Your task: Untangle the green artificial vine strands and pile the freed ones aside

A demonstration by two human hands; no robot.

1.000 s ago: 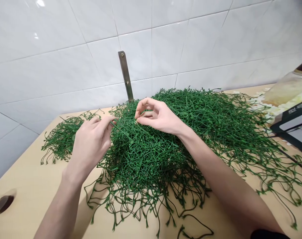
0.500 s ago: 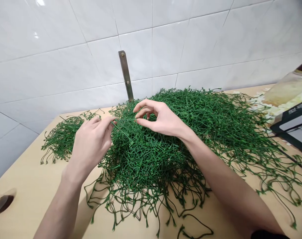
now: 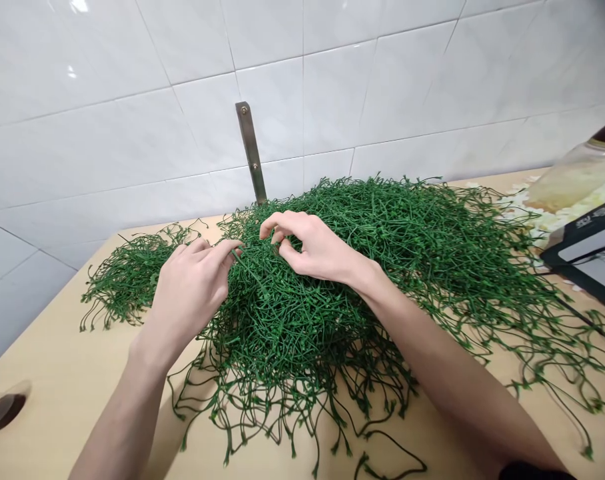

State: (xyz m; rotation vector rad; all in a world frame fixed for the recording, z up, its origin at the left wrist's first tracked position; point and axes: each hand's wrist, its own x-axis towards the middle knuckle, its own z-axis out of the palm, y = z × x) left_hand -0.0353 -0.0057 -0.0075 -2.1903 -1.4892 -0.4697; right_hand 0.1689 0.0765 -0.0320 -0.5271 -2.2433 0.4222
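A big tangled heap of green plastic stems (image 3: 382, 267) covers the middle of the light wooden table (image 3: 47, 400). My left hand (image 3: 190, 290) is at the heap's left side, its thumb and fingers pinched on one green stem. My right hand (image 3: 310, 247) rests on top of the heap just to the right, fingers curled and pinching at stems close to the left hand's fingertips. What exactly the right fingers hold is hard to make out among the tangle.
A smaller bunch of green stems (image 3: 127, 273) lies at the left. A metal bracket (image 3: 250, 153) stands against the white tiled wall. At the right are a clear container (image 3: 577, 177), scattered white bits (image 3: 525, 200) and a dark flat object (image 3: 590, 257). A round hole (image 3: 5, 410) marks the table's left corner.
My right hand has dropped and moved left, closing its fingers toward the left hand. My left hand has shifted slightly right while keeping its pinch on the stem.
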